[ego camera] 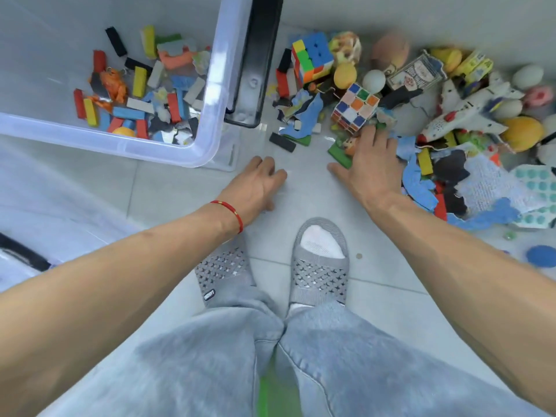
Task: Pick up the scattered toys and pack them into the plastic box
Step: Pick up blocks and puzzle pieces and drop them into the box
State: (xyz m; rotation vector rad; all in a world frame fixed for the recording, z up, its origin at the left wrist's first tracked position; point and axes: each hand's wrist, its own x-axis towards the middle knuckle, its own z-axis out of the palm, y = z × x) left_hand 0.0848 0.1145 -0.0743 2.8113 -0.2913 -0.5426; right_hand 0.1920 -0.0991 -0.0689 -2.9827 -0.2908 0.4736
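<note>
A clear plastic box point(207, 115) stands at the upper left, holding several coloured blocks and foam pieces. Toys lie heaped on the floor at the right: two puzzle cubes point(355, 108), balls, a toy plane point(469, 112), a card pack point(416, 72), blue foam pieces point(418, 185). My right hand point(370, 167) lies spread, palm down, on the pile's near edge, fingers over a green block point(338, 155) and small pieces. My left hand point(255, 185) hovers over the bare floor below the box corner, fingers curled loosely, with nothing visible in it.
A black lid or tray point(258, 64) leans against the box's right side. My two feet in grey slippers point(320, 263) stand on the tiled floor just behind my hands. A black block point(282, 142) lies between box and pile. A blue disc point(541, 256) sits at the right.
</note>
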